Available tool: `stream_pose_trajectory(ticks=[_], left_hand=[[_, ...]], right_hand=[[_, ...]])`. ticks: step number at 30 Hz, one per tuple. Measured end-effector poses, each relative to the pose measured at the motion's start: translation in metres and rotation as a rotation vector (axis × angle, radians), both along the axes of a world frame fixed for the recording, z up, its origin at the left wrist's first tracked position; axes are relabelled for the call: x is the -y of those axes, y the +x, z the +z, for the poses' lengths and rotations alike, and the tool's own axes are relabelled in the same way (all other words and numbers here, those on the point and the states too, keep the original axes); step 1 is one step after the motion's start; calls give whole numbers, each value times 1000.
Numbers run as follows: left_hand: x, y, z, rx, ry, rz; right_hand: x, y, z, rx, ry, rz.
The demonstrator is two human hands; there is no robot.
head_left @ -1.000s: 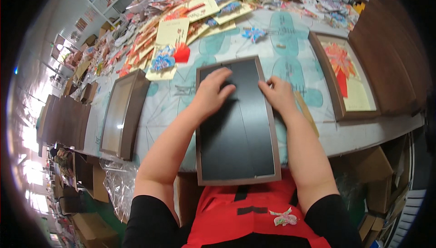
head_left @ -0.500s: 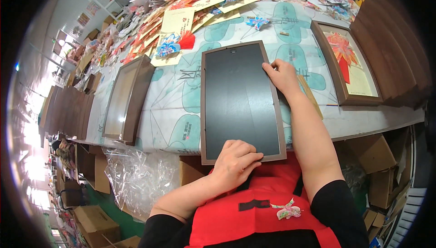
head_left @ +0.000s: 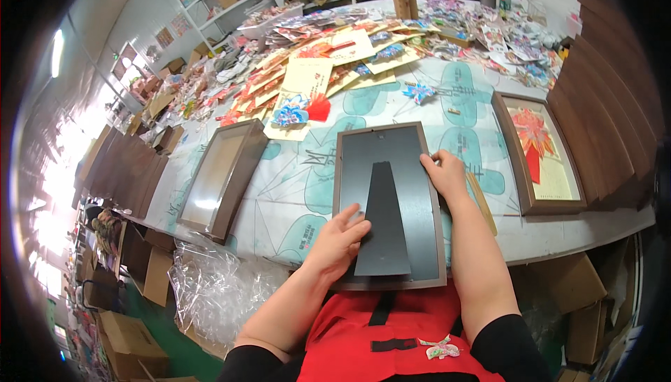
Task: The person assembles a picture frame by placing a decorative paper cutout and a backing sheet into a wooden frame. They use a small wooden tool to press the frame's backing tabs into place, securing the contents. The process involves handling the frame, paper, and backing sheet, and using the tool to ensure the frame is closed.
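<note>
A brown picture frame (head_left: 341, 155) lies back side up at the table's near edge, its lower end overhanging toward my red apron. On its dark backing board (head_left: 419, 214) a black tapered stand leg (head_left: 386, 225) shows, narrow end away from me. My right hand (head_left: 446, 178) grips the frame's right edge, thumb on top and fingers at the side. Over the frame's lower left part is my left hand (head_left: 340, 239), fingers apart and nothing held, fingertips close to the leg's left edge. Whether they touch the board I cannot tell.
At left stands an empty-looking glazed frame (head_left: 222, 176); at right, a frame with a red flower ornament (head_left: 535, 144) beside stacked brown frames (head_left: 601, 102). Cream cards (head_left: 304, 81) with ornaments pile up at the back. Below the table are clear plastic wrap (head_left: 217, 291) and cardboard boxes (head_left: 559, 284).
The view has tilted up, so the shelves show. My left hand has left the frame's bottom edge and opened over the backing. The stand leg now shows distinctly; my right hand keeps the right edge.
</note>
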State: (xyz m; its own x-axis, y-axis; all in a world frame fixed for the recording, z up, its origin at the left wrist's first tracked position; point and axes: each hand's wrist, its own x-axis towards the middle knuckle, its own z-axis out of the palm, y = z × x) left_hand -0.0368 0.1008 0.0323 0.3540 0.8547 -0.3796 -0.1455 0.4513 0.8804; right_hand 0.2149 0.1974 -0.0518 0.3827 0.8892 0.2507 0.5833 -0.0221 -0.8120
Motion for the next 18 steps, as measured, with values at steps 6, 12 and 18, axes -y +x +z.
stream_pose_trajectory(ticks=[6, 12, 18], left_hand=[[-3, 8, -9, 157, 193, -89], [12, -34, 78, 144, 406, 147], [-23, -137, 115, 16, 519, 150]], right_hand=[[-5, 0, -4, -47, 104, 11], [-4, 0, -7, -111, 127, 36], [8, -4, 13, -98, -35, 35]])
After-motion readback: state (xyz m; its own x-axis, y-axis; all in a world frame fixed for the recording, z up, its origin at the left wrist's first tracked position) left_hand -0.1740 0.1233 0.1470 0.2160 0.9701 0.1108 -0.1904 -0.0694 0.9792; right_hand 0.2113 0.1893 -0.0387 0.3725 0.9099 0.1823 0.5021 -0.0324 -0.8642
